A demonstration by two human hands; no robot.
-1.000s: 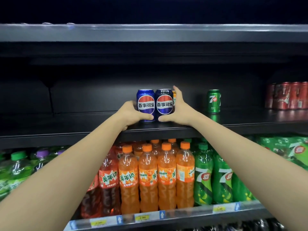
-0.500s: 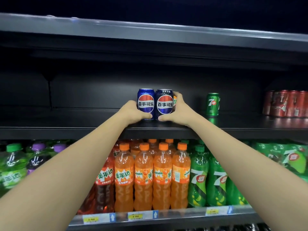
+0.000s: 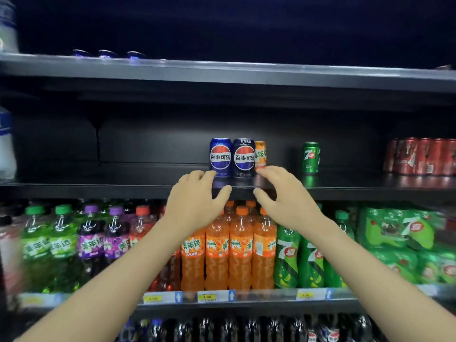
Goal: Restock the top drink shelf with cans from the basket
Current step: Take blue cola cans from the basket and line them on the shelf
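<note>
Two blue cans [image 3: 232, 157] stand upright, touching, on the dark shelf [image 3: 123, 186], an orange can [image 3: 260, 154] just behind; left hand [image 3: 195, 201] and right hand [image 3: 286, 196] hover spread, holding nothing

We see a bright blue drink can [image 3: 220, 157] with a red, white and blue globe, a navy can [image 3: 244, 157] alike, an orange can [image 3: 260, 154], a green can [image 3: 311, 157], and red cans [image 3: 422, 156] on a black metal shelf [image 3: 123, 186].
</note>
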